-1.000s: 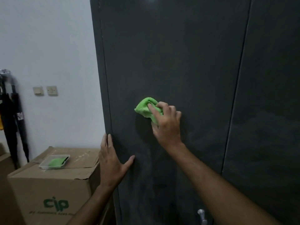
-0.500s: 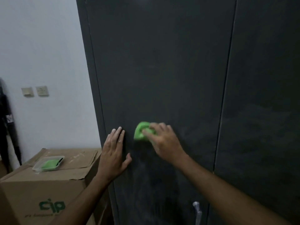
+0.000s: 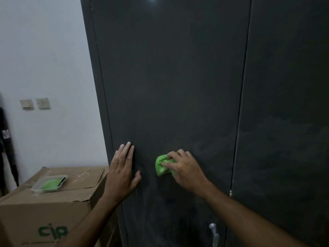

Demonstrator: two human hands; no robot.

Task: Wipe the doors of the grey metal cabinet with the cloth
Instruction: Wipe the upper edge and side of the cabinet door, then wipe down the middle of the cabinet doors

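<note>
The grey metal cabinet [image 3: 178, 86] fills the view from 12 to 4 o'clock, its left door [image 3: 169, 107] dull with smears and its right door [image 3: 288, 122] looking equally hazy, so the main risk is uneven coverage: short strokes could leave streaks or miss the right panel altogether. The cardboard box [image 3: 53, 202] at 8 o'clock crowds the cabinet's edge and may block low strokes. The left hand [image 3: 122, 173] lies flat, fingers straight, braced at the door's left edge; hard leaning might flex the thin panel. The right hand [image 3: 185, 170] curls around the bunched green cloth [image 3: 161, 166], pressing it against the left door near 6 o'clock; so wadded, it could slip free or smear grime
</note>
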